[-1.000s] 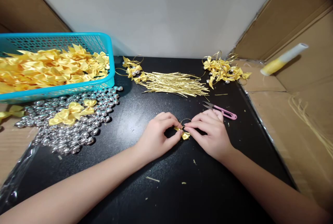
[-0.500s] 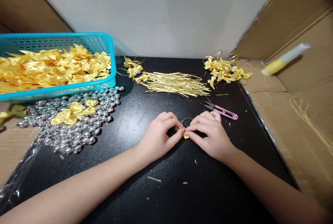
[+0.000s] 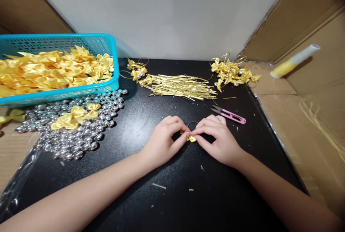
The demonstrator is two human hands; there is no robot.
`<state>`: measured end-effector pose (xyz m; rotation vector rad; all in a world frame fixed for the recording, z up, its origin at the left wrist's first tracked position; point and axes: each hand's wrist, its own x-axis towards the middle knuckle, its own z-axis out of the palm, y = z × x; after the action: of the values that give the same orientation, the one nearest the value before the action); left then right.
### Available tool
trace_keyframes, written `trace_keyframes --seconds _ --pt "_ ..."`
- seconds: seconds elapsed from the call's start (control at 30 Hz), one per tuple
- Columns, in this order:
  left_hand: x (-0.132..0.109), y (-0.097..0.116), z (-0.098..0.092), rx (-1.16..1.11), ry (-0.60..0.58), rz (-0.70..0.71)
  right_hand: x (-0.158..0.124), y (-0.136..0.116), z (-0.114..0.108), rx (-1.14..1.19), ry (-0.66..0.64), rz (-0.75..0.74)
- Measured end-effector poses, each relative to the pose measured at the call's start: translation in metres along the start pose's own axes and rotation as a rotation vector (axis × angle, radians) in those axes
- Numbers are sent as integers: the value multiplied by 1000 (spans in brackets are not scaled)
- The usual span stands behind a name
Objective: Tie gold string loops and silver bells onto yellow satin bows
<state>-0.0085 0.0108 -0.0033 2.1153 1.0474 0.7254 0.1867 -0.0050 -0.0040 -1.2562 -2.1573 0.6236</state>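
Observation:
My left hand (image 3: pixel 163 141) and my right hand (image 3: pixel 219 139) meet at the middle of the black table (image 3: pixel 167 196). Both pinch one small yellow ribbon bow (image 3: pixel 191 138) between their fingertips. A thin gold loop (image 3: pixel 192 123) arcs up just behind the bow. The fingers cover most of the bow. Both forearms rest on the table.
A teal basket (image 3: pixel 106 45) full of yellow bows stands at the back left. Silver beads (image 3: pixel 81 138) with two loose bows (image 3: pixel 74 116) lie in front of it. Gold wire strips (image 3: pixel 180 86), finished bows (image 3: pixel 231 72), pink snips (image 3: pixel 229 115) and cardboard walls (image 3: pixel 309 117) surround the spot.
Both hands stay pinched on the bow and shift only slightly; the bow shows less between the fingertips than a second ago.

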Motion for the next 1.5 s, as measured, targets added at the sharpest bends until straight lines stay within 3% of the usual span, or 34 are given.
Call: trace_keyframes --seconds 0.9,1.07,1.2,1.5 --pt "3 2 -1 -9 -52 -9 3 1 -1 -22 114 4" --pt "3 2 -1 0 -56 -2 5 7 -7 -177 169 -158" --pt "3 2 -1 8 -60 -13 8 12 -11 -289 104 -340" --pt "3 0 0 26 -77 -14 8 11 -12 -381 123 -420"
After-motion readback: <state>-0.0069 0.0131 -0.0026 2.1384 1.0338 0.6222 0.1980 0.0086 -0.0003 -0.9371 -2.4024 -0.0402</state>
